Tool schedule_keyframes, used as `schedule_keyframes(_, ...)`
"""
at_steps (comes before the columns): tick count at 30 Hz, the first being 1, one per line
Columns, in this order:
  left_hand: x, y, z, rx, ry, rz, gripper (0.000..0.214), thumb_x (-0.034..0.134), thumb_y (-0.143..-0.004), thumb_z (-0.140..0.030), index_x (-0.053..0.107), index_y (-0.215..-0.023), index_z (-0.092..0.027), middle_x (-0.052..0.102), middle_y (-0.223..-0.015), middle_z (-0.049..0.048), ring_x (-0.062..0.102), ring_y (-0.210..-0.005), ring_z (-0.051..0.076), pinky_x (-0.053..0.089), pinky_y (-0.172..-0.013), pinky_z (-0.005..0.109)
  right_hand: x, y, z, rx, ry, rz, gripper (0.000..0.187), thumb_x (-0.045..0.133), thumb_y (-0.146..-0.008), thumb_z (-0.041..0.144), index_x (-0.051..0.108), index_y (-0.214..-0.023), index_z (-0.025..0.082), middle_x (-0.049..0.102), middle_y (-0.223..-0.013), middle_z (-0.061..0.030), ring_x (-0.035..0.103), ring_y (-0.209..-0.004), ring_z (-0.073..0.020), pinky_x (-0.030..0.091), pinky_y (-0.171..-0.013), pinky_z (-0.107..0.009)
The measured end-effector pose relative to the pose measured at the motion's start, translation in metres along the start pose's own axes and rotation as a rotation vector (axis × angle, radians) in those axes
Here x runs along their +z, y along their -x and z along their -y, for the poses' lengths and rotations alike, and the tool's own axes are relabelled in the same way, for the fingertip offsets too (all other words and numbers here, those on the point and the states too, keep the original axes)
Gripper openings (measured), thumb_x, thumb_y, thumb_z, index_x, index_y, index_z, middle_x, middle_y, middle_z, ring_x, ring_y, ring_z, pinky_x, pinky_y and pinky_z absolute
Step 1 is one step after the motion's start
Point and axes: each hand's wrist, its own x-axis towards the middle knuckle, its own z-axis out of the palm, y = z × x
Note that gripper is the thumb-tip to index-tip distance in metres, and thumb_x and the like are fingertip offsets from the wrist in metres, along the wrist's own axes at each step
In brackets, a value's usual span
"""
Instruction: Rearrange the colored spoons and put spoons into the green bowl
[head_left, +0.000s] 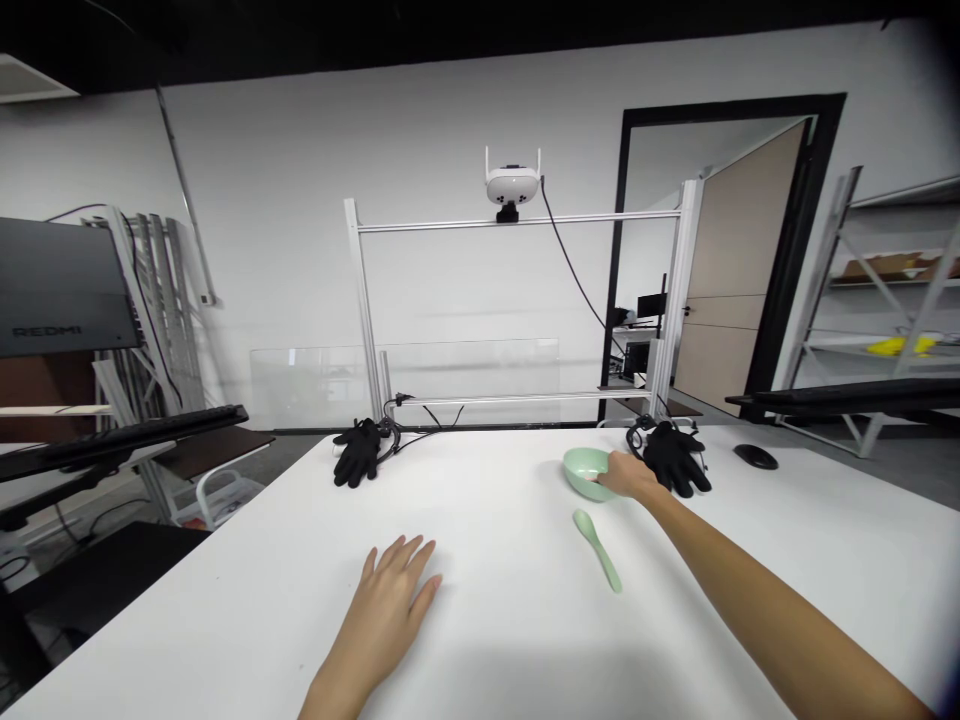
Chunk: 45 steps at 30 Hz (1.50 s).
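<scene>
Mint-green bowl (585, 474) sits on the white tabletop (495, 500), its side clasped by your right hand (628, 476), fingers closed over the rim, seemingly to steady it. Matching spoon (598, 550) lies just nearer you, within easy reach. Your left hand (390, 610) rests flat and open, fingers apart, holding nothing. Black gloves (358, 452) lie farther back, apparently set aside.

Bowl (579, 474), partly hidden by right hand (626, 477) — monitor (60, 288) cut off (left edge)

Left hand (384, 612) lies flat, spread — right arm (772, 610) stretched forward, right hand (628, 476) curled.
</scene>
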Motion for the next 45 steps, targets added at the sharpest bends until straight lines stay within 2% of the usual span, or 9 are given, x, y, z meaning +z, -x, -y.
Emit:
schedule_keyframes(5,-0.003,0.000,-0.002,-0.006,-0.002,0.017,0.052,0.037,-0.105,-0.049,0.054,-0.149,-0.027,0.054,-0.155,0.0084,0.042,-0.148,0.033,0.031,-0.120,0.061,-0.006,0.005,0.004,0.019,0.001,0.069,0.058,0.068,-0.083,0.048,0.069,-0.125,0.009,0.069,-0.122,-0.0253,0.068,-0.113,-0.0335,0.052,-0.084,-0.036)
schedule_keyframes(11,-0.006,0.001,-0.003,-0.013,0.002,0.027,0.054,0.036,-0.105,-0.050,0.054,-0.149,-0.025,0.054,-0.155,0.0086,0.042,-0.148,0.033,0.030,-0.121,0.061,-0.018,0.022,-0.002,0.010,0.013,0.047,0.050,0.051,-0.093,0.049,0.071,-0.117,0.010,0.070,-0.118,-0.0241,0.068,-0.110,-0.0349,0.051,-0.081,-0.038)
schedule_keyframes(14,-0.006,0.001,-0.003,-0.009,-0.003,0.015,0.053,0.037,-0.105,-0.049,0.054,-0.149,-0.026,0.054,-0.155,0.0085,0.042,-0.148,0.032,0.030,-0.121,0.060,-0.024,0.041,-0.011,-0.020,0.007,-0.002,0.051,0.045,-0.096,0.052,0.071,-0.115,0.013,0.071,-0.117,-0.0217,0.068,-0.108,-0.0356,0.050,-0.079,-0.038)
schedule_keyframes(19,-0.008,-0.001,-0.004,-0.018,-0.010,0.012,0.053,0.036,-0.105,-0.048,0.054,-0.149,-0.025,0.054,-0.155,0.0083,0.041,-0.148,0.032,0.029,-0.121,0.060,-0.027,0.087,-0.025,-0.135,-0.069,-0.142,0.056,0.041,-0.097,0.057,0.066,-0.126,0.016,0.070,-0.125,-0.0176,0.067,-0.110,-0.0328,0.050,-0.080,-0.036)
schedule_keyframes(26,-0.009,0.000,-0.003,-0.015,-0.026,0.003,0.052,0.038,-0.104,-0.048,0.054,-0.149,-0.027,0.055,-0.155,0.0081,0.042,-0.148,0.033,0.030,-0.121,0.060,-0.015,0.148,-0.045,-0.218,-0.160,-0.216,0.059,0.041,-0.097,0.056,0.059,-0.138,0.018,0.058,-0.148,-0.0128,0.055,-0.133,-0.0303,0.046,-0.106,-0.039)
schedule_keyframes(31,-0.004,0.000,-0.004,0.002,-0.024,-0.001,0.054,0.036,-0.104,-0.048,0.053,-0.150,-0.024,0.054,-0.155,0.0091,0.042,-0.148,0.033,0.030,-0.120,0.061,-0.001,0.173,-0.055,-0.217,-0.196,-0.241,0.061,0.040,-0.097,0.058,0.058,-0.140,0.019,0.054,-0.153,-0.0113,0.047,-0.143,-0.0310,0.043,-0.114,-0.043)
schedule_keyframes(35,-0.002,0.000,-0.004,0.000,-0.028,0.004,0.054,0.035,-0.105,-0.048,0.052,-0.150,-0.025,0.053,-0.156,0.0087,0.041,-0.149,0.033,0.029,-0.121,0.060,0.012,0.188,-0.059,-0.258,-0.237,-0.254,0.060,0.041,-0.097,0.059,0.060,-0.138,0.020,0.054,-0.153,-0.0119,0.044,-0.146,-0.0322,0.042,-0.116,-0.046)
schedule_keyframes(39,-0.002,0.001,-0.007,0.001,-0.033,0.017,0.054,0.035,-0.105,-0.049,0.052,-0.150,-0.025,0.052,-0.157,0.0081,0.040,-0.149,0.032,0.029,-0.122,0.060,0.022,0.197,-0.063,-0.291,-0.258,-0.272,0.061,0.041,-0.097,0.061,0.061,-0.138,0.020,0.055,-0.151,-0.0125,0.050,-0.141,-0.0323,0.048,-0.111,-0.048)
schedule_keyframes(45,-0.002,0.000,-0.010,-0.001,-0.031,0.015,0.053,0.036,-0.104,-0.049,0.052,-0.150,-0.026,0.053,-0.156,0.0074,0.041,-0.149,0.032,0.029,-0.122,0.059,0.024,0.201,-0.064,-0.294,-0.237,-0.289,0.062,0.041,-0.098,0.061,0.063,-0.137,0.018,0.056,-0.150,-0.0132,0.053,-0.138,-0.0320,0.050,-0.110,-0.049)
